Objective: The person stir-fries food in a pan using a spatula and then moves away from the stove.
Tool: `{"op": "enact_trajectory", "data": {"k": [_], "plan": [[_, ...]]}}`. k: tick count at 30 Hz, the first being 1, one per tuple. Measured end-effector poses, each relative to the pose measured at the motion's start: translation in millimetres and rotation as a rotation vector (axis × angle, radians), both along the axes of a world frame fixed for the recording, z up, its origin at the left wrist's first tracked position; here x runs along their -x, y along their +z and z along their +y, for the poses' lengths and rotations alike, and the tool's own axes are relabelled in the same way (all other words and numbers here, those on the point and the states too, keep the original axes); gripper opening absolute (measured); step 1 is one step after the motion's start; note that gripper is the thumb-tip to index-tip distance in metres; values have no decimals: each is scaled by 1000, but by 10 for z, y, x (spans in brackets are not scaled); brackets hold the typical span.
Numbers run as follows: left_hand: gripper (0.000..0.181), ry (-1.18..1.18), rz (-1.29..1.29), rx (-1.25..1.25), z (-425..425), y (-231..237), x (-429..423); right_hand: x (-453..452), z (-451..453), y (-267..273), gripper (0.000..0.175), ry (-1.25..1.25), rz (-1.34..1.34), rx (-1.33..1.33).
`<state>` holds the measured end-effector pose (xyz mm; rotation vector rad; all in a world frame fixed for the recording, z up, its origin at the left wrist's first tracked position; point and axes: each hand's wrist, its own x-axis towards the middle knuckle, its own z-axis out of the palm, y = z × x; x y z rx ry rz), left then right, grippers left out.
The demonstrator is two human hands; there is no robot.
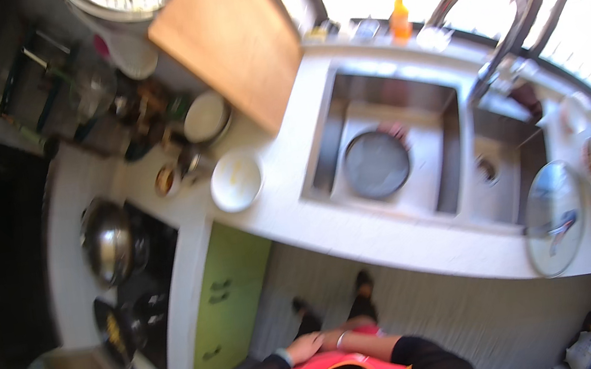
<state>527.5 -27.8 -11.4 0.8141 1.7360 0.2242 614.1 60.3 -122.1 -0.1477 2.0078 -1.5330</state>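
Note:
My left hand (pixel 305 347) and my right hand (pixel 330 340) meet in front of a red apron with orange edging (pixel 332 361), low in the head view. The hands touch or overlap, and their fingers are blurred, so I cannot tell whether they hold anything. Beyond them, a round dark pan (pixel 377 164) lies in the larger basin of a steel sink (pixel 450 179). Something reddish shows behind the pan's rim. On the white counter (pixel 301 223), left of the sink, stands a white bowl (pixel 237 181) with yellowish residue inside.
A wooden board (pixel 235 40) leans at the back corner. A glass lid (pixel 554 219) overhangs the counter's right front edge. A metal wok (pixel 107 242) and a pan with yellow food (pixel 114 330) are on the hob at left. The faucet (pixel 485 80) stands behind the sink, near an orange bottle (pixel 399 21).

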Motion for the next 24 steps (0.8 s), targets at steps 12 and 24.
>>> {"op": "enact_trajectory", "data": {"k": [12,24], "plan": [[44,259,192,-429,647,917,491,405,1260,1401,37,-414,65,-189],[38,624,146,-588,-382,1319,573,884,561,2322,38,-428,158,-28]]}}
